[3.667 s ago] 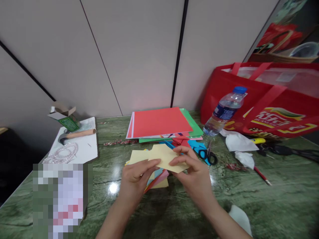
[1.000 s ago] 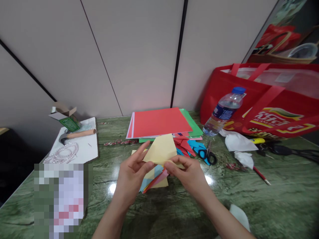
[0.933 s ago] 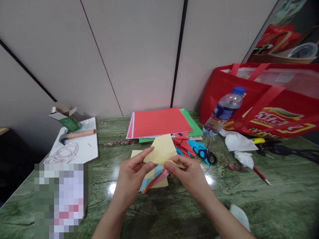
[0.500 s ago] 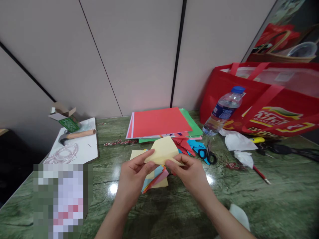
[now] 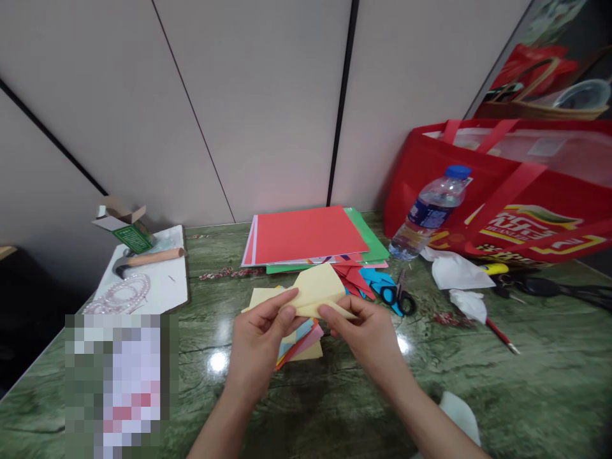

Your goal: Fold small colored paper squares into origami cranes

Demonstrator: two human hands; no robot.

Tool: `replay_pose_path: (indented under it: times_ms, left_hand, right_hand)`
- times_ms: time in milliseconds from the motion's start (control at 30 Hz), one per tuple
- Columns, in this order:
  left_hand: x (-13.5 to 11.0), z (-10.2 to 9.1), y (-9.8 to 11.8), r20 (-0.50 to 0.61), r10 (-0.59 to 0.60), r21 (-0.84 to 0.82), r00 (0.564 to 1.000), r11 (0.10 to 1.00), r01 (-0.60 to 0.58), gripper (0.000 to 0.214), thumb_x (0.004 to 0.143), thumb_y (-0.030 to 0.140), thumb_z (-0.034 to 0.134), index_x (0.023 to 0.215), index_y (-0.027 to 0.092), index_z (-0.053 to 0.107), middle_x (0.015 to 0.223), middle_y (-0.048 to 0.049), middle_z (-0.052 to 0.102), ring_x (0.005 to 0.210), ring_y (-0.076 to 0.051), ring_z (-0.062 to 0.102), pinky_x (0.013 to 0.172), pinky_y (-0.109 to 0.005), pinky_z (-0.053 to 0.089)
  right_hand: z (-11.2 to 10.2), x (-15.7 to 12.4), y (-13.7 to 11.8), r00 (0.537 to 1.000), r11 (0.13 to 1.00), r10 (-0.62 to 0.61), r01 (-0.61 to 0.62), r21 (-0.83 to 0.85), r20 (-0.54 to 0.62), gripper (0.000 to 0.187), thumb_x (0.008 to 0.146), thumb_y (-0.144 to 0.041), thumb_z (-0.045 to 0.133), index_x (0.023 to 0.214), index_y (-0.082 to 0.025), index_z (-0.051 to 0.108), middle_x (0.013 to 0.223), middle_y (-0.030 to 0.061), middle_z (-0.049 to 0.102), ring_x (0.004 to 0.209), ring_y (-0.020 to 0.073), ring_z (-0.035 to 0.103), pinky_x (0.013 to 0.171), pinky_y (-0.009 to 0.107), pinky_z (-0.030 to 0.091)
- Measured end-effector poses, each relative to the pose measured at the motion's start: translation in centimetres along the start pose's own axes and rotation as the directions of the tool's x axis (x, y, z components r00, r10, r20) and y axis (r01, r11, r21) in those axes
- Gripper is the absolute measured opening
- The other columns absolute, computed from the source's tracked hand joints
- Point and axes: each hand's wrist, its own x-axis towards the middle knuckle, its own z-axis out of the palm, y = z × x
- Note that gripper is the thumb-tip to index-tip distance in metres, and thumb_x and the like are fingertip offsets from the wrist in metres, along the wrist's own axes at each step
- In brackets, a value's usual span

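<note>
A pale yellow sheet of paper [image 5: 319, 284], partly folded along its near edge, is held up between my two hands. My left hand [image 5: 261, 328] pinches its left end between thumb and fingers. On the other end, my right hand [image 5: 366, 325] pinches the folded strip with thumb and forefinger. Below the sheet lie several folded colored papers [image 5: 303, 344] in blue, orange and pink, partly hidden by my hands. More yellow paper [image 5: 262, 296] lies behind my left hand. Folded red pieces [image 5: 354, 280] and blue pieces [image 5: 377, 278] sit just beyond my right hand.
Black scissors [image 5: 399, 298] lie right of the blue pieces. A stack of colored sheets [image 5: 306, 236] rests by the wall. To the right stand a water bottle [image 5: 428, 213] and a red bag [image 5: 526, 191]. A hammer [image 5: 153, 258] and beads [image 5: 122, 293] lie on a white board at left.
The yellow sheet has shifted slightly to the right, and its near-edge fold shows more distinctly. Both hands keep their pinch, with only a small shift.
</note>
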Motion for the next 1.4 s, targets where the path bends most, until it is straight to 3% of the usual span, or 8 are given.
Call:
replay_pose_path:
  times_ms: [433, 667, 967, 1400]
  left_hand:
    - [-0.33, 0.25, 0.06, 0.008, 0.023, 0.061, 1.0, 0.998, -0.024, 0.023, 0.07, 0.022, 0.069, 0.092, 0.018, 0.072, 0.081, -0.0031, 0.075, 0.07, -0.015, 0.07, 0.07, -0.023, 0.058]
    - [-0.41, 0.45, 0.61, 0.04, 0.015, 0.15, 0.999, 0.988, -0.021, 0.032, 0.065, 0.016, 0.071, 0.097, 0.021, 0.07, 0.082, -0.0018, 0.075, 0.072, -0.014, 0.069, 0.064, -0.016, 0.055]
    - [-0.24, 0.34, 0.32, 0.047, 0.006, 0.06, 0.999, 0.998, -0.009, 0.03, 0.066, 0.019, 0.07, 0.097, 0.021, 0.07, 0.09, -0.0035, 0.074, 0.079, -0.016, 0.069, 0.074, -0.022, 0.055]
    - [-0.31, 0.11, -0.25, 0.016, 0.035, 0.089, 0.999, 0.995, -0.036, 0.027, 0.069, 0.019, 0.069, 0.096, 0.023, 0.071, 0.081, -0.001, 0.075, 0.072, -0.013, 0.07, 0.069, -0.018, 0.055]
  right_hand:
    - [0.14, 0.04, -0.08, 0.997, 0.997, 0.04, -0.035, 0.073, -0.065, 0.034, 0.06, -0.04, 0.067, 0.047, -0.016, 0.046, 0.044, -0.0056, 0.042, 0.045, 0.0071, 0.03, 0.043, 0.02, 0.025]
    - [-0.1, 0.07, 0.44, 0.998, 0.996, 0.01, -0.004, 0.094, -0.065, 0.032, 0.062, -0.038, 0.068, 0.049, -0.017, 0.048, 0.046, -0.0051, 0.043, 0.047, 0.0082, 0.034, 0.045, 0.022, 0.028]
    - [-0.05, 0.14, 0.43, 0.997, 0.994, -0.016, 0.023, 0.105, -0.07, 0.031, 0.064, -0.037, 0.067, 0.05, -0.016, 0.05, 0.047, -0.0038, 0.047, 0.048, 0.0088, 0.038, 0.046, 0.021, 0.032]
    - [0.02, -0.1, 0.05, 0.996, 0.989, -0.007, 0.019, 0.148, -0.084, 0.029, 0.062, -0.033, 0.07, 0.05, -0.016, 0.05, 0.046, -0.0047, 0.049, 0.045, 0.0073, 0.04, 0.044, 0.019, 0.033]
